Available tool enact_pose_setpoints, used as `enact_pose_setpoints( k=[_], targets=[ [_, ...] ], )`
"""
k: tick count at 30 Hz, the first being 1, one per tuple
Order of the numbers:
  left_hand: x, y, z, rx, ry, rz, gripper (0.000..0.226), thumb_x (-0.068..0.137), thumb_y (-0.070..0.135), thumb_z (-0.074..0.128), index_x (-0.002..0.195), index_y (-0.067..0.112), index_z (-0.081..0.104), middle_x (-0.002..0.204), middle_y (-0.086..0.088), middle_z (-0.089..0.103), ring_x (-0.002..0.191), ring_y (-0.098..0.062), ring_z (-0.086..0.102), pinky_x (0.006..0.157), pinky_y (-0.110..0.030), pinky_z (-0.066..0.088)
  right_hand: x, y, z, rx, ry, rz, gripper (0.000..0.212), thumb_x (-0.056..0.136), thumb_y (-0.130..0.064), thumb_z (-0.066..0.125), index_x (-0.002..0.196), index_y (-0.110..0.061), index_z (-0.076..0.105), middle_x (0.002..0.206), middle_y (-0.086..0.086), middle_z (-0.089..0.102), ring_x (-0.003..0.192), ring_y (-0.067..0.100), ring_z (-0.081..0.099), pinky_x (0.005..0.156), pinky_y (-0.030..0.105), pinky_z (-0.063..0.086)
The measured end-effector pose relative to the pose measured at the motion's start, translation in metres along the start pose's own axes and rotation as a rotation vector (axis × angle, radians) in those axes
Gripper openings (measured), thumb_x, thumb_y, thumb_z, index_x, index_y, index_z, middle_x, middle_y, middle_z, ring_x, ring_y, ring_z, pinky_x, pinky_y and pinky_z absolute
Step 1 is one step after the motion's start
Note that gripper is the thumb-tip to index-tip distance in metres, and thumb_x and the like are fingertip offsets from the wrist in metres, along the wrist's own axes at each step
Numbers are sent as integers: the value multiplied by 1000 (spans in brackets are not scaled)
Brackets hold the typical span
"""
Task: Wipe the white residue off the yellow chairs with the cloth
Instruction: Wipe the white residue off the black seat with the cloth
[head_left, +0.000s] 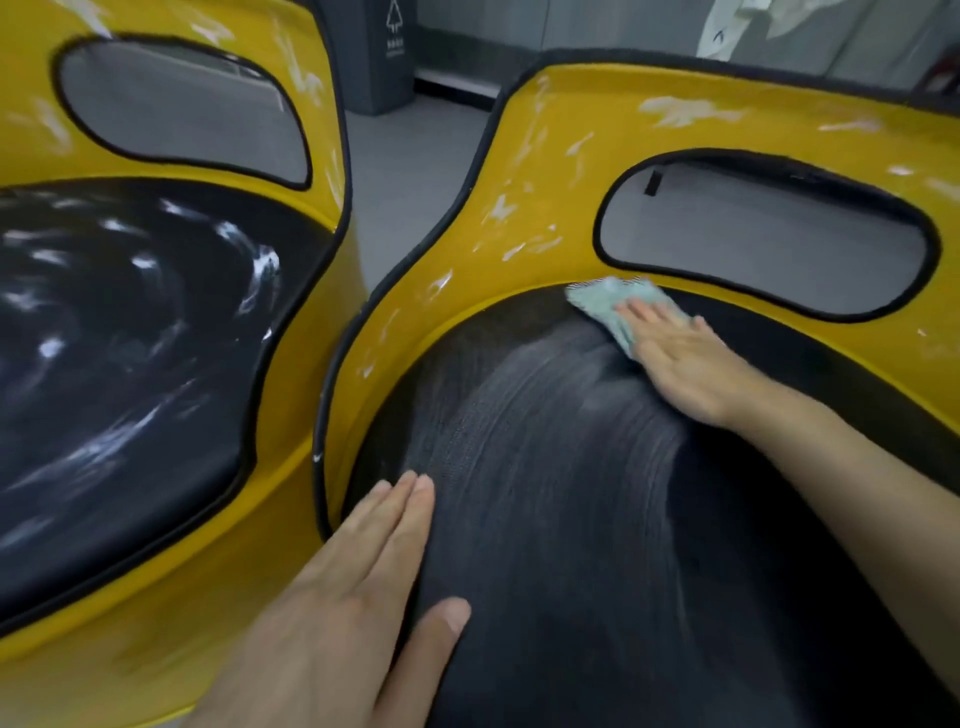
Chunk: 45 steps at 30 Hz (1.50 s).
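Note:
Two yellow chairs with black seat pads stand side by side. The right chair (467, 249) has white residue streaks on its yellow backrest, and its black seat (545, 467) shows faint smeared wipe marks. My right hand (685, 364) presses a light green cloth (608, 306) flat against the back edge of that seat, where it meets the yellow shell. My left hand (353, 597) rests flat, fingers straight, on the front left part of the same seat. The left chair (322, 88) carries white streaks on its yellow back and on its black seat (119, 332).
A narrow strip of grey floor (410, 171) runs between the two chairs. A dark grey bin (384, 52) stands behind them against the wall. Each backrest has an oval cut-out opening (769, 239).

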<state>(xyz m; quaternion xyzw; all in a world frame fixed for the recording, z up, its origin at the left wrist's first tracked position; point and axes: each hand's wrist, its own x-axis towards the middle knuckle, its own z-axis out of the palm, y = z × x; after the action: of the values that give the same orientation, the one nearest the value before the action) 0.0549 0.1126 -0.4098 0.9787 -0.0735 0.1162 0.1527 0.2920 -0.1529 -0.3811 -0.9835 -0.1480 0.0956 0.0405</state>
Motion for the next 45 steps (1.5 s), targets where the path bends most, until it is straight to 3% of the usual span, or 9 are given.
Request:
enact_pose_setpoints(
  k=[4,12,19,25,28,31,35,42,45],
  targets=[
    [-6,1,2,41,-82,27,69,89,63,35,134,19,63,140,5,59,134,-10,37,86,-16,42,-26,-13,23,-79,3,7,59,101,-39,2,159,-27,-1,167,-5,-5,153,14,-5,123,43,-2],
    [9,9,7,12,-216,22,82,93,70,27,138,8,58,147,-3,52,140,-15,30,106,-22,27,-109,-98,43,40,-28,-504,69,90,-46,-5,158,-33,-7,164,-15,-14,147,2,-22,120,32,-16],
    [40,10,7,-3,-319,-1,88,90,79,9,145,24,51,154,7,43,140,-6,28,104,-28,39,-32,66,10,-32,55,134,56,104,-32,10,159,-25,4,167,-5,0,153,12,-3,123,45,0],
    [54,11,-6,-24,-396,7,103,31,93,-34,129,65,-22,138,39,-39,129,12,-39,91,2,-11,9,72,8,-27,109,304,54,105,-30,13,159,-20,10,167,0,7,153,22,5,122,48,5],
    [53,9,1,-41,-295,3,102,47,97,-23,141,63,-4,151,37,-21,140,11,-21,103,-3,-5,37,5,10,-39,133,140,53,104,-29,15,155,-15,19,163,7,20,148,30,20,119,48,16],
    [53,4,2,0,-334,29,91,85,85,11,144,29,52,154,9,42,142,-8,35,110,-15,29,22,-83,25,-41,94,-204,55,103,-31,14,158,-22,14,166,0,13,152,24,10,121,47,8],
    [52,0,9,67,-323,101,82,93,75,22,134,16,63,144,-3,56,132,-12,39,104,-26,28,-27,-106,30,66,13,-471,59,100,-36,11,159,-30,9,166,-11,2,152,8,-6,122,35,-9],
    [47,-11,13,115,-228,147,78,93,77,18,138,28,59,146,9,52,135,-9,42,104,-21,36,53,5,4,40,75,19,52,106,-27,17,158,-24,20,166,-4,13,152,15,6,122,45,5],
    [44,-10,14,133,-190,147,78,88,76,30,139,25,59,148,3,52,135,-16,50,108,-25,36,59,-28,11,-49,48,-30,64,96,-41,4,158,-31,16,166,-5,11,152,19,7,122,46,4]
  ],
)
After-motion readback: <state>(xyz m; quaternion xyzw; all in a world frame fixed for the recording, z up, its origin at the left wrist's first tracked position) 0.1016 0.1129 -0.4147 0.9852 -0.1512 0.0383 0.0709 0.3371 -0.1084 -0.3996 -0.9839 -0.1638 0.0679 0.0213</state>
